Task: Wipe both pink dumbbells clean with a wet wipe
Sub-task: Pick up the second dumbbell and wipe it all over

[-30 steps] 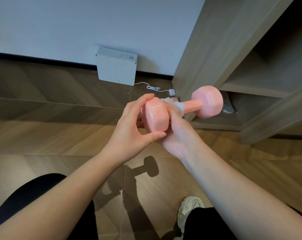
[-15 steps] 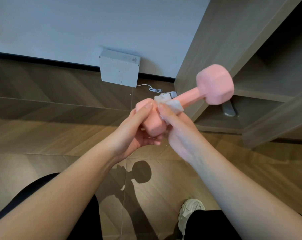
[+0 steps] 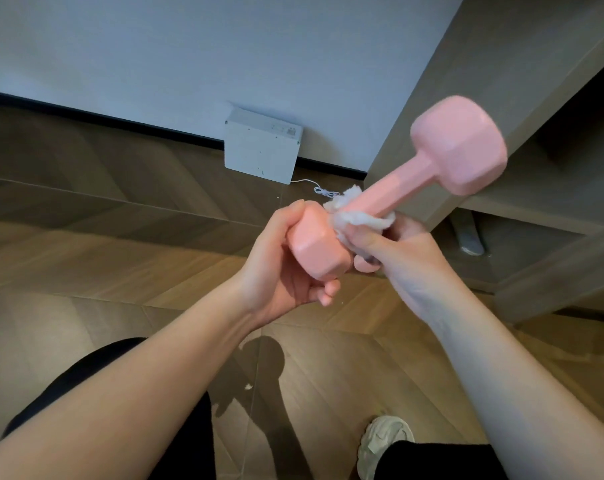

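Head: left hand, right hand hold one dumbbell, one wipe.

The pink dumbbell has a smooth coating, plastic or rubber, with a soft satin sheen. The wet wipe is white, fibrous and crumpled. Floor and cabinet show matt wood grain. The white box looks smooth; the wall is matt paint.

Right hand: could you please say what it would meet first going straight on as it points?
Likely the near head of the pink dumbbell, gripped by the left hand; depth is unclear.
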Demonstrator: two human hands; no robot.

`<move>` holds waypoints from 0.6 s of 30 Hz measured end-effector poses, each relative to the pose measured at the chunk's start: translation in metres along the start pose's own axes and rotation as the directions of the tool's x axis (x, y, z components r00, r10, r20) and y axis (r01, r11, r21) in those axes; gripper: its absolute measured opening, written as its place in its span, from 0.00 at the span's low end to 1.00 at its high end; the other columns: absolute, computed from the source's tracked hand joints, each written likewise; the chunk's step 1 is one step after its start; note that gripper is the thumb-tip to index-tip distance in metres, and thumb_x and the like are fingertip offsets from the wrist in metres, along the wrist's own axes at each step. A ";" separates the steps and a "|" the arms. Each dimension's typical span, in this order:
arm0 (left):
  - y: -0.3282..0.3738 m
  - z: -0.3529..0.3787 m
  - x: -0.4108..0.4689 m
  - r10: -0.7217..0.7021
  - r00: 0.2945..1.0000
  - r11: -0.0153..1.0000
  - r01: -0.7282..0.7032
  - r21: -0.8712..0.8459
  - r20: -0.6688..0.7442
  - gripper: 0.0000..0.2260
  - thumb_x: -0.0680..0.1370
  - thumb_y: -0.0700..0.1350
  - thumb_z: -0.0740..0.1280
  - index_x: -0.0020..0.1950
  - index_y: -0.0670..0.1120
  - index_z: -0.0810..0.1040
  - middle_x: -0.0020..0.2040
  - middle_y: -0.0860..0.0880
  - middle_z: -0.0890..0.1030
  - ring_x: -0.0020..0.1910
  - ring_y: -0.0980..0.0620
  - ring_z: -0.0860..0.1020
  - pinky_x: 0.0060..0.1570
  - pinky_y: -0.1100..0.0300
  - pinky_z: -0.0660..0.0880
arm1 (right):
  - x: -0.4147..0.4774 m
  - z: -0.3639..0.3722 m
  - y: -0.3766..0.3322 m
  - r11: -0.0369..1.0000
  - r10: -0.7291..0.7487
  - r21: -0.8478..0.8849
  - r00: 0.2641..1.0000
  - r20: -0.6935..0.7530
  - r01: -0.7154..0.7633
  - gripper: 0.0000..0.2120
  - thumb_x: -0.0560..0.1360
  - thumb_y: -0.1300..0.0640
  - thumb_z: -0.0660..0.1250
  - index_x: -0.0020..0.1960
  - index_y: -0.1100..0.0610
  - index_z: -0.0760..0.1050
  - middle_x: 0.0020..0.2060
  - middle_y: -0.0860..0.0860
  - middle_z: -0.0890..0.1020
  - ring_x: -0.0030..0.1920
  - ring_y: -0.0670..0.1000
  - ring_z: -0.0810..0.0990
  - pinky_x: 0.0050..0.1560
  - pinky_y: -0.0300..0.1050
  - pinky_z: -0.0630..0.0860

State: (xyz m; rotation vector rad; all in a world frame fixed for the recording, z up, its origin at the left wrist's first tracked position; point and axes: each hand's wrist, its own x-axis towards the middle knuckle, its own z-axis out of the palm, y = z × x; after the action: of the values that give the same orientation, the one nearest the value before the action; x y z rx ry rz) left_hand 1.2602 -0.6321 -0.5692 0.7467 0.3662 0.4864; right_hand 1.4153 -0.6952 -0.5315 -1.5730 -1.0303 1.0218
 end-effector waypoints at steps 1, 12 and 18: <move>-0.001 -0.002 0.000 0.008 1.000 1.000 -0.008 0.030 -0.013 0.25 0.78 0.61 0.55 0.60 0.42 0.76 0.38 0.39 0.77 0.28 0.44 0.72 0.27 0.57 0.73 | 0.001 0.001 0.003 0.999 0.037 0.023 0.999 -0.004 -0.037 0.25 0.60 0.40 0.78 0.54 0.48 0.82 0.52 0.47 0.85 0.53 0.47 0.82 0.48 0.46 0.76; -0.019 -0.014 0.002 0.284 0.942 0.862 -0.171 0.477 -0.177 0.39 0.67 0.64 0.65 0.70 0.41 0.66 0.58 0.32 0.75 0.44 0.42 0.76 0.45 0.48 0.73 | 0.001 0.013 0.012 0.894 0.294 0.358 0.956 -0.019 -0.268 0.18 0.73 0.60 0.73 0.59 0.64 0.72 0.26 0.48 0.72 0.22 0.42 0.62 0.21 0.34 0.59; -0.020 -0.011 0.004 0.232 0.954 0.945 -0.175 0.277 -0.188 0.35 0.69 0.59 0.66 0.68 0.38 0.66 0.47 0.36 0.76 0.34 0.45 0.75 0.32 0.53 0.73 | 0.000 0.005 0.012 0.946 0.193 0.259 0.981 0.033 -0.195 0.10 0.75 0.57 0.71 0.49 0.61 0.74 0.28 0.47 0.73 0.25 0.43 0.63 0.26 0.36 0.57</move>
State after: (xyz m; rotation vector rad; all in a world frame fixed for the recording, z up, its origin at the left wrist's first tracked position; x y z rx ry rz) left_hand 1.2642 -0.6367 -0.5915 0.9936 0.5688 0.7303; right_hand 1.4128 -0.6957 -0.5441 -1.4717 -0.7205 1.2447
